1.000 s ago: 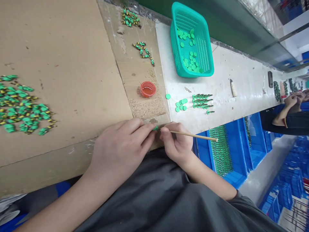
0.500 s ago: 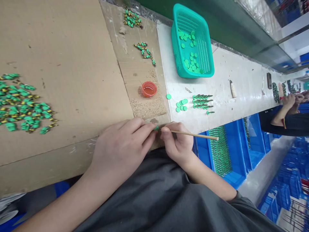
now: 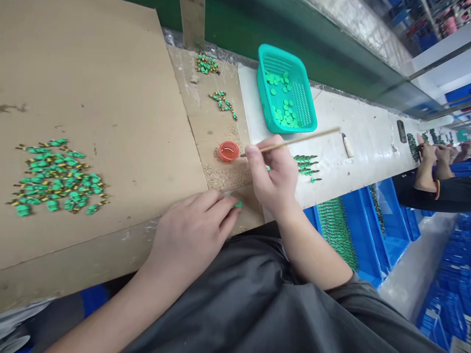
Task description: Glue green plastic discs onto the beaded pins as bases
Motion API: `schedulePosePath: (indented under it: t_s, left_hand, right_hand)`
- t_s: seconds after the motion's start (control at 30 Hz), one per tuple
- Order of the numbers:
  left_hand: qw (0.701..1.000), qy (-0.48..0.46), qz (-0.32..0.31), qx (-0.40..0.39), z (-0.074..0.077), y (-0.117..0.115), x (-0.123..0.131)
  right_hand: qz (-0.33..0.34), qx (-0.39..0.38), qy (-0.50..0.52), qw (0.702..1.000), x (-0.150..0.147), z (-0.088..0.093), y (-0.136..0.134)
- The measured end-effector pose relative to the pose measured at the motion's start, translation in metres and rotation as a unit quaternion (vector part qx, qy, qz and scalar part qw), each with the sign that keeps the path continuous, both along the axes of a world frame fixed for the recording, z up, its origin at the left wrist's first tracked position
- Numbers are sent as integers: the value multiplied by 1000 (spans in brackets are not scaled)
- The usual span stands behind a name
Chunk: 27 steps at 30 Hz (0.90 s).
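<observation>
My left hand [image 3: 196,225] rests near the table's front edge, its thumb and fingertips pinching a small green piece [image 3: 238,204], mostly hidden by the fingers. In my right hand [image 3: 274,171] is a thin wooden stick [image 3: 305,139], its dark tip pointing left at the rim of a small red cup [image 3: 228,151] with liquid in it. Whether the tip touches the cup I cannot tell. Just behind the right hand, several green-and-dark figures [image 3: 306,164] lie in rows on the white surface.
A turquoise basket [image 3: 311,105] holds green discs. Piles of green, yellow and dark pieces [image 3: 59,176] lie on the cardboard [image 3: 128,113]. A small white-handled tool [image 3: 347,145] lies to the right. Blue bins [image 3: 362,230] stand below the table edge. A co-worker's hands [image 3: 429,153] work far right.
My right hand has lifted the stick away from the green piece and moved it up to the red cup. The left hand keeps its pinch. The camera view has shifted.
</observation>
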<state>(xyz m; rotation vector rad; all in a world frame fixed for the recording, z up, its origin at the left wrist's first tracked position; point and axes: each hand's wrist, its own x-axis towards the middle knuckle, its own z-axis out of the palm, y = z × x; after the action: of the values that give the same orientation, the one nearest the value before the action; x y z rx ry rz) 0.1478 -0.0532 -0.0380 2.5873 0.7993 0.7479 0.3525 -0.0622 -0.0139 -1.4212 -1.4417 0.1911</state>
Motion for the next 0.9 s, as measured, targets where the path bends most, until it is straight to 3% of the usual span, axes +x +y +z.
schedulePosePath:
  t_s: [0.1, 0.23, 0.7, 0.9]
  left_hand:
    - [1000, -5, -2, 7, 0, 0, 0]
    - [1000, 0, -3, 6, 0, 1, 0]
    - [1000, 0, -3, -2, -1, 0, 0]
    - [1000, 0, -1, -13, 0, 0, 0]
  right_hand:
    - [20, -2, -43, 999, 5, -2, 25]
    - [34, -14, -81, 996, 7, -12, 35]
    - [34, -25, -92, 995, 9, -17, 37]
    - [21, 23, -79, 996, 3, -4, 26]
